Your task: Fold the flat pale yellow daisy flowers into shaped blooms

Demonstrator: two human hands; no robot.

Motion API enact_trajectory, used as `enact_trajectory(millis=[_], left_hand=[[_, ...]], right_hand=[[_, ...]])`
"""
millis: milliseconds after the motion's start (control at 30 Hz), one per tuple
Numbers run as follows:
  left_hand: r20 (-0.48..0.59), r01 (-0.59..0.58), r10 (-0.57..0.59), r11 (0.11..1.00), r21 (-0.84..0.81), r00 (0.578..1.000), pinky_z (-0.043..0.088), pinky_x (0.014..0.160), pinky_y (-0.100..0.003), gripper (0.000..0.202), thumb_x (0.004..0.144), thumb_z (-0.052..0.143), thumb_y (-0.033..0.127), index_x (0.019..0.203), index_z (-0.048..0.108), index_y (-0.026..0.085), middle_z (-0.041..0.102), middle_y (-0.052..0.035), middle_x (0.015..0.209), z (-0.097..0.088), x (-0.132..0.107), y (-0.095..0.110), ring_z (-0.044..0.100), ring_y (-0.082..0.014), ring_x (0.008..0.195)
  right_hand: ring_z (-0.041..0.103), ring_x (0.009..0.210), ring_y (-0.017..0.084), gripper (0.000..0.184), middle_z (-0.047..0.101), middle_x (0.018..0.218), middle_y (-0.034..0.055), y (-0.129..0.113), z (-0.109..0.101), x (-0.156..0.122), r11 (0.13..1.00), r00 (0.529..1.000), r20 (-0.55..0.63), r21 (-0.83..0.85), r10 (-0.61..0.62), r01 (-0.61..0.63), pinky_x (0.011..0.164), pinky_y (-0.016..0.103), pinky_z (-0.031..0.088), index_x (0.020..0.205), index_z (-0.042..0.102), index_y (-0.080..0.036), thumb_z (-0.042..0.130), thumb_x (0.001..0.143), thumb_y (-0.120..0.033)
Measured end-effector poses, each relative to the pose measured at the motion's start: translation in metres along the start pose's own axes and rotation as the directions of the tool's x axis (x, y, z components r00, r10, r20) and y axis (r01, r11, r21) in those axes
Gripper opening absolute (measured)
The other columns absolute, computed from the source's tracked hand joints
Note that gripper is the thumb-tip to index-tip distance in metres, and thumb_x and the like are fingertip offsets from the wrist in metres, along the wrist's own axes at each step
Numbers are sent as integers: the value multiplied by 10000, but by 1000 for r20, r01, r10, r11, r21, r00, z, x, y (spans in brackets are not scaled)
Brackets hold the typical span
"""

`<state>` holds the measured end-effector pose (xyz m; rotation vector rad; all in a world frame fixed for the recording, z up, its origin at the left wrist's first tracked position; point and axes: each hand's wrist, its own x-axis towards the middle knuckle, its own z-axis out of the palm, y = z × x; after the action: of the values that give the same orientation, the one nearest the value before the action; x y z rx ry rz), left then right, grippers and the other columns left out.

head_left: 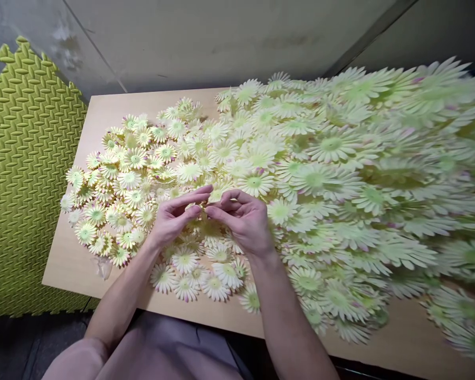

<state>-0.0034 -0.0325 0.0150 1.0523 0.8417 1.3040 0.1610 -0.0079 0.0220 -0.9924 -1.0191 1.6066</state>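
Note:
My left hand (178,214) and my right hand (243,216) meet over the middle of the flower-covered table, fingertips almost touching. Each is closed in a pinch, thumb against fingers. Whatever lies between the fingertips is small, yellowish and mostly hidden, so I cannot tell its kind. Under and around both hands spread artificial daisy heads (255,182), pale yellow-green with greener centres and pinkish petal tips. Smaller flower heads (134,158) are heaped beyond my left hand. A few larger flower heads (216,285) lie below my wrists, near the front edge.
The light wooden table (69,253) carries the flowers, with a deep heap of them (372,195) on the right side. A small clear plastic scrap (102,268) lies near the front left. A green foam mat (27,184) stands at the left, and a grey wall (221,42) closes the back.

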Motion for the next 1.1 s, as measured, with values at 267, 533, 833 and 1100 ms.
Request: enact_trajectory(millis=[267, 533, 833, 1100], left_hand=[[21, 4, -2, 995, -98, 1000, 419, 1165, -458, 229, 846, 710, 290, 1069, 760, 315, 659, -34, 1342, 2, 0, -5, 571, -245, 1313], [17, 70, -68, 979, -191, 998, 439, 1142, -501, 244, 758, 792, 368, 992, 784, 300, 692, -52, 1290, 3, 0, -6, 572, -287, 1310], [107, 27, -13, 992, -126, 994, 449, 1130, -502, 260, 757, 795, 341, 1012, 779, 291, 707, -64, 1261, -5, 0, -10, 606, -279, 1270], [28, 19, -17, 995, -102, 999, 514, 1063, -448, 428, 750, 803, 300, 1166, 700, 304, 699, -60, 1278, -8, 3, -7, 621, -256, 1251]], right_hand=[[702, 678, 115, 286, 760, 768, -19, 1, 3, -2, 998, 999, 32, 49, 28, -29, 696, 239, 607, 746, 595, -221, 868, 663, -238], [609, 576, 99, 436, 675, 660, -37, 0, 8, -2, 993, 996, 76, 102, 46, -54, 531, 219, 510, 671, 441, -221, 872, 651, -283], [475, 489, 70, 505, 587, 564, -63, -4, 5, -3, 981, 975, 200, 148, 96, -127, 462, 209, 424, 662, 373, -218, 876, 631, -224], [614, 533, 106, 456, 737, 678, -19, -4, 4, -3, 996, 995, 84, 57, 62, -67, 571, 257, 564, 671, 437, -223, 890, 638, -268]])
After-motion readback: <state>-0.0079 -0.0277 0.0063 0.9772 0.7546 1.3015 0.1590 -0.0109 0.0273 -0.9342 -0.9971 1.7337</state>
